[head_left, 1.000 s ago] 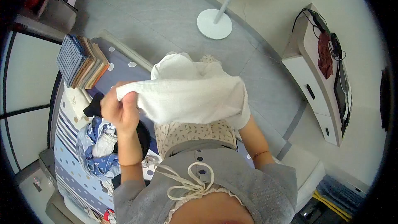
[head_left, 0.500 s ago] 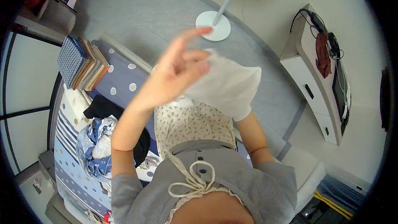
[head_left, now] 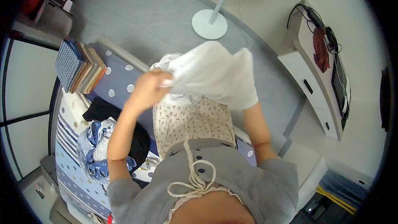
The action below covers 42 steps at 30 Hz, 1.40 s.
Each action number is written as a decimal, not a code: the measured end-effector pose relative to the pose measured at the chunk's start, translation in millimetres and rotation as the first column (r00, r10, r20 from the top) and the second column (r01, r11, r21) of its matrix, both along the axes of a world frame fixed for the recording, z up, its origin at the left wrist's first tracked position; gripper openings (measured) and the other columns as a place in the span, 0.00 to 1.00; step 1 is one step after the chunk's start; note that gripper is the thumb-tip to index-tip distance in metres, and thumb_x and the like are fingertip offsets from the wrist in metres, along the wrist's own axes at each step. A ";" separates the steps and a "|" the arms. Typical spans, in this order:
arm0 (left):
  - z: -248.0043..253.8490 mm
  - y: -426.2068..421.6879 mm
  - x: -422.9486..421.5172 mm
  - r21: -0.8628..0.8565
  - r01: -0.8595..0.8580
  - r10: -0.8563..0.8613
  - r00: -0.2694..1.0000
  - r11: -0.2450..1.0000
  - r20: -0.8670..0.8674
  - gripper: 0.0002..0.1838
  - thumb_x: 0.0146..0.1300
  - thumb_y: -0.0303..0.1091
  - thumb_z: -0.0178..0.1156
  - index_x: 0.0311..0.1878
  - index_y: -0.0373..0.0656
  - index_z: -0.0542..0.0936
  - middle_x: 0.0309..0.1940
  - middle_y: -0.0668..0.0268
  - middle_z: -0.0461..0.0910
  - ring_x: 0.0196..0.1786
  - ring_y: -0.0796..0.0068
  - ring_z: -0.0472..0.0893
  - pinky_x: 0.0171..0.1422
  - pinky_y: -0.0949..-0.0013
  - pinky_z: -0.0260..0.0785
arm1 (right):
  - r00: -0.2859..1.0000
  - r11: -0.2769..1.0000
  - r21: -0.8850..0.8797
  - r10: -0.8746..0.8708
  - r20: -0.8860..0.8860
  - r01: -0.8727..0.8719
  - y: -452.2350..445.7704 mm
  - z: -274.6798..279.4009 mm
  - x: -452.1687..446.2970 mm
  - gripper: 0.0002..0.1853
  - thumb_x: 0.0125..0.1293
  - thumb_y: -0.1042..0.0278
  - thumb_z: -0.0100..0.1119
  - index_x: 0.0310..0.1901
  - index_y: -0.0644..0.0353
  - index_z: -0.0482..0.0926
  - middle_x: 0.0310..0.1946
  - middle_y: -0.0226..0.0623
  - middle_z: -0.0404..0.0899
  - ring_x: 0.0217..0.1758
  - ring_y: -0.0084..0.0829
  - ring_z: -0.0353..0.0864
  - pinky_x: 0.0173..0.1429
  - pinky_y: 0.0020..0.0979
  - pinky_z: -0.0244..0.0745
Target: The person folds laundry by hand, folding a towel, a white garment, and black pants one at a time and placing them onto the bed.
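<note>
A white cloth garment (head_left: 215,74) hangs in the air in front of my lap. My left hand (head_left: 151,87) is closed on its left edge, fingers pinched together around a fold. On the right, my forearm reaches up behind the fabric, and my right hand is covered by it, so its fingers do not show. More bunched white cloth (head_left: 168,62) lies at the upper left of the garment. Below it are my patterned cream pants (head_left: 190,124).
To the left, a bed (head_left: 74,161) carries a stack of folded cloths (head_left: 81,66), a black garment (head_left: 103,110) and a crumpled blue-white clothing pile (head_left: 97,145). A fan base (head_left: 209,24) stands on the floor ahead. At right is a white drawer cabinet (head_left: 306,83) with cables.
My left hand has come down from above the cloth, its fingers going from spread to closed on the left edge. The white garment has lifted and spread out wider.
</note>
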<state>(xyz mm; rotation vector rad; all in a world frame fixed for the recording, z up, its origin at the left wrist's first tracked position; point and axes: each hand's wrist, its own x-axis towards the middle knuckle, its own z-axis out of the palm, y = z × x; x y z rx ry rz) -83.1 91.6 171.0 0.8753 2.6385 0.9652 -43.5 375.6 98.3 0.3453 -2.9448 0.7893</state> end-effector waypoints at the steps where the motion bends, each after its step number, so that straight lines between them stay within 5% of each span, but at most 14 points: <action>1: -16.9 -14.7 -10.4 0.174 -0.072 0.071 0.997 0.982 0.012 0.10 0.45 0.26 0.55 0.34 0.36 0.76 0.29 0.57 0.76 0.33 0.63 0.76 0.38 0.66 0.67 | 0.988 0.990 -0.116 0.091 0.126 -0.077 7.5 -4.2 -6.0 0.37 0.57 0.56 0.55 0.64 0.57 0.50 0.64 0.38 0.52 0.67 0.35 0.50 0.69 0.34 0.42; 5: -44.9 -68.8 -36.8 0.325 -0.534 0.245 0.740 0.781 0.627 0.15 0.62 0.38 0.49 0.38 0.34 0.76 0.30 0.69 0.77 0.33 0.78 0.74 0.37 0.73 0.65 | 0.734 0.748 -0.663 0.426 0.529 0.043 51.8 -90.3 -27.3 0.31 0.58 0.56 0.52 0.62 0.59 0.58 0.61 0.41 0.59 0.63 0.36 0.58 0.67 0.32 0.48; 8: -90.2 -95.1 -38.1 0.465 -0.741 0.055 0.556 0.485 0.829 0.20 0.64 0.45 0.46 0.47 0.38 0.73 0.41 0.65 0.76 0.44 0.73 0.75 0.46 0.71 0.67 | 0.391 -0.051 -0.523 0.728 0.563 0.851 73.7 -101.6 -15.7 0.28 0.61 0.55 0.47 0.61 0.58 0.60 0.59 0.41 0.61 0.61 0.35 0.62 0.66 0.32 0.51; 11: -88.6 -92.2 -37.7 0.478 -0.836 -0.075 0.476 0.271 0.876 0.23 0.64 0.48 0.45 0.53 0.39 0.68 0.50 0.62 0.72 0.51 0.68 0.73 0.53 0.68 0.66 | 0.560 -0.205 -0.683 0.751 0.350 0.701 87.9 -83.6 -20.8 0.26 0.64 0.56 0.41 0.62 0.58 0.57 0.59 0.43 0.62 0.60 0.36 0.64 0.63 0.39 0.56; 14: -112.9 -97.3 -52.3 0.463 -0.867 -0.031 0.465 0.184 0.885 0.26 0.65 0.48 0.43 0.59 0.40 0.61 0.56 0.62 0.66 0.58 0.67 0.68 0.58 0.63 0.62 | 0.871 -0.404 -0.785 0.071 0.485 0.470 70.8 -65.7 -36.4 0.28 0.61 0.53 0.45 0.61 0.58 0.58 0.53 0.40 0.69 0.56 0.34 0.68 0.61 0.36 0.58; 17: -175.7 -123.7 -71.9 0.346 -0.917 -0.027 0.348 0.200 0.937 0.33 0.59 0.48 0.51 0.61 0.37 0.57 0.59 0.60 0.62 0.61 0.62 0.63 0.62 0.60 0.56 | 0.828 -0.070 -0.853 -0.212 0.519 0.517 63.7 -93.8 -46.7 0.26 0.61 0.54 0.45 0.59 0.56 0.59 0.52 0.40 0.70 0.55 0.33 0.68 0.61 0.35 0.59; 20: -213.8 -91.1 -53.6 0.125 -0.680 0.605 0.709 0.722 0.362 0.39 0.52 0.47 0.58 0.62 0.36 0.56 0.59 0.55 0.62 0.62 0.56 0.61 0.64 0.59 0.53 | 0.811 0.581 -0.723 0.172 0.559 0.375 44.3 -155.1 -16.8 0.26 0.55 0.63 0.55 0.57 0.51 0.62 0.53 0.37 0.66 0.56 0.35 0.66 0.60 0.37 0.60; 21: -209.9 -73.9 -37.3 0.051 -0.422 0.409 0.898 0.905 0.161 0.40 0.50 0.47 0.59 0.63 0.37 0.55 0.59 0.53 0.60 0.63 0.54 0.59 0.64 0.59 0.53 | 0.723 0.564 -0.750 0.351 0.596 0.345 18.9 -168.3 -8.1 0.28 0.52 0.65 0.58 0.56 0.51 0.62 0.51 0.37 0.69 0.56 0.36 0.67 0.61 0.38 0.58; 23: -198.1 -34.0 0.1 -0.112 -0.165 0.182 0.970 0.980 0.161 0.42 0.47 0.47 0.61 0.64 0.43 0.54 0.61 0.49 0.55 0.65 0.52 0.55 0.65 0.58 0.51 | 0.885 0.958 -0.014 0.269 0.379 -0.285 -38.9 -118.6 9.6 0.32 0.47 0.69 0.61 0.56 0.53 0.61 0.46 0.39 0.73 0.53 0.38 0.69 0.63 0.38 0.55; 27: -186.5 -28.0 0.0 -0.126 -0.133 0.169 0.926 0.983 0.337 0.45 0.45 0.47 0.62 0.66 0.48 0.52 0.64 0.49 0.49 0.66 0.52 0.51 0.66 0.57 0.49 | 0.895 0.968 0.009 0.228 0.384 -0.250 -75.7 -134.7 6.0 0.25 0.49 0.73 0.53 0.53 0.51 0.67 0.40 0.44 0.75 0.47 0.40 0.73 0.60 0.39 0.57; 30: -176.1 -26.2 -1.8 -0.216 -0.075 0.147 0.928 0.974 0.341 0.46 0.43 0.48 0.63 0.66 0.50 0.53 0.65 0.49 0.46 0.67 0.51 0.50 0.67 0.58 0.49 | 0.828 0.984 -0.156 0.013 0.560 0.090 -70.0 -108.8 -5.7 0.22 0.48 0.74 0.52 0.49 0.51 0.72 0.34 0.44 0.77 0.41 0.40 0.75 0.51 0.37 0.65; 33: -170.1 -11.6 11.2 -0.350 -0.180 0.201 0.979 0.919 0.023 0.37 0.47 0.48 0.60 0.62 0.49 0.61 0.59 0.49 0.60 0.61 0.53 0.61 0.61 0.61 0.57 | 0.996 0.959 -0.277 0.074 0.045 -0.059 -62.0 -61.3 -20.3 0.20 0.46 0.71 0.53 0.46 0.49 0.74 0.22 0.46 0.74 0.26 0.43 0.75 0.30 0.41 0.67; 37: -152.9 -6.5 -27.6 -0.023 -0.482 0.481 0.876 0.876 -0.041 0.15 0.56 0.42 0.53 0.43 0.44 0.74 0.35 0.56 0.76 0.39 0.56 0.75 0.41 0.61 0.67 | 0.901 0.955 -0.188 0.134 -0.413 -0.228 -58.3 49.6 -49.2 0.21 0.39 0.74 0.54 0.41 0.47 0.78 0.14 0.37 0.69 0.19 0.37 0.72 0.27 0.36 0.67; 42: -63.0 -31.0 -89.0 0.369 -0.701 0.792 0.559 0.610 -0.246 0.09 0.59 0.36 0.49 0.31 0.40 0.72 0.21 0.58 0.73 0.26 0.62 0.75 0.31 0.65 0.65 | 0.736 0.996 -0.090 -0.060 -0.674 -0.002 -22.7 113.1 -71.1 0.17 0.37 0.74 0.56 0.34 0.45 0.80 0.11 0.32 0.66 0.17 0.34 0.69 0.24 0.34 0.64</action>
